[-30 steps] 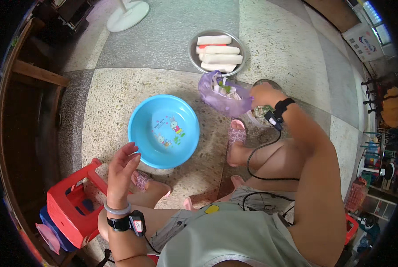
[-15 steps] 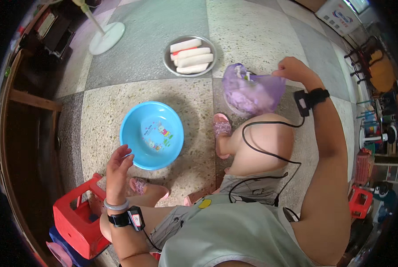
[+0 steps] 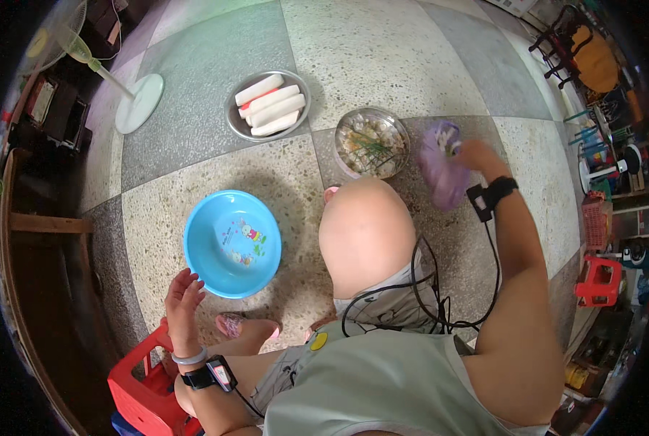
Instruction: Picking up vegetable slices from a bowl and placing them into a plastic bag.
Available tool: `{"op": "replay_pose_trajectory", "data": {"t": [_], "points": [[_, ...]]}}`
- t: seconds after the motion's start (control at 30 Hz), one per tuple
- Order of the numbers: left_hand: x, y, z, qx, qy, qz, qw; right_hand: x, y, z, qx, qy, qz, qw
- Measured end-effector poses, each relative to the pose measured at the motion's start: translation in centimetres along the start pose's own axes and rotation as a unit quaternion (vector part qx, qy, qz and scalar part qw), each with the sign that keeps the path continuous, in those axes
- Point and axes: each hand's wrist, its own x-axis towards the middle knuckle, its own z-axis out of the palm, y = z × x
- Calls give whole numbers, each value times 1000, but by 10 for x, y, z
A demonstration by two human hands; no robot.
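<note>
My right hand (image 3: 482, 160) is closed on a purple plastic bag (image 3: 446, 174), which is blurred and hangs to the right of a round metal bowl (image 3: 345, 122). That bowl holds pale, wet-looking pieces with green stems (image 3: 374, 149) on top. My left hand (image 3: 183, 301) holds nothing; its fingers are loosely bent and apart, beside the near left rim of a blue plastic basin (image 3: 201, 251). Cartoon figures decorate the basin's bottom, and nothing lies in it. Farther off, a metal bowl (image 3: 304, 94) holds several long white peeled sticks (image 3: 270, 107) with something red between them.
A red plastic stool (image 3: 139, 381) stands by my left forearm. The fan's round base (image 3: 140, 103) is at the far left, near a wooden cabinet (image 3: 52, 224). Black cables (image 3: 440, 320) run over my lap. Chairs (image 3: 593, 58) and another red stool (image 3: 598, 282) line the right side.
The purple bag has moved right with my right hand, uncovering the metal bowl with green stems. My view has shifted to the right. My left hand stays near the basin.
</note>
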Motion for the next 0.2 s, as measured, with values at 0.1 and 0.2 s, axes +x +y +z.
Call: {"op": "replay_pose_trajectory", "data": {"t": [0.1, 0.2], "points": [[2, -11, -4, -1, 1, -11, 1000, 12, 4, 95, -62, -89, -49, 993], [-2, -12, -12, 4, 13, -13, 1000, 4, -46, 87, -54, -293, -57, 953]]}}
